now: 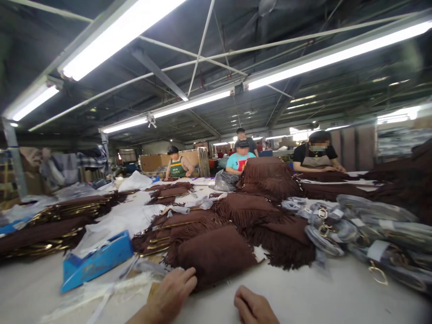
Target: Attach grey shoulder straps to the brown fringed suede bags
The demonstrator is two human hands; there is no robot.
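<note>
A brown suede bag (216,255) with fringe lies right in front of me on the white table (320,292). My left hand (173,288) rests at the bag's near left corner, fingers bent and touching its edge. My right hand (253,307) lies on the table just below the bag, fingers curled under in a loose fist with nothing seen in it. Behind the bag sit more brown fringed bags (270,180) in piles.
A blue tape dispenser (96,262) stands at the left, with white wrapping paper (124,220) behind it. Plastic-wrapped straps with gold buckles (364,229) lie at the right. Stacks of brown pieces with gold bars (60,220) fill the far left. Several people (240,157) work at the table's far side.
</note>
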